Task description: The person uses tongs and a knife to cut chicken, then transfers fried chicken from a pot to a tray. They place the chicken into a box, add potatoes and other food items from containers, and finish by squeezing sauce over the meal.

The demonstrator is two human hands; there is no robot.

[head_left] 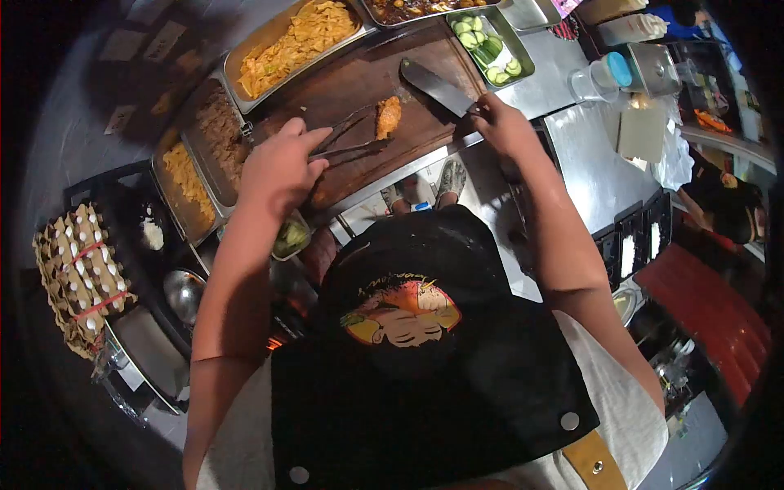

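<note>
My left hand (286, 163) holds metal tongs (353, 149) over the left part of a brown cutting board (327, 94). The tongs' arms are apart, and their tips lie near a piece of orange-brown cooked meat (389, 118) on the board. At the board's right side my right hand (500, 122) is closed around the handle of a wide-bladed knife (437, 86). Its blade rests over the board and points up and left, away from the meat.
Behind the board are trays of orange food (298, 45) and sliced cucumber (490, 49). Shredded meat (219, 135) fills a tray at the left. Egg trays (82, 273) stand far left. Clear containers (600, 80) are at the right. Another person (727, 196) is at the far right.
</note>
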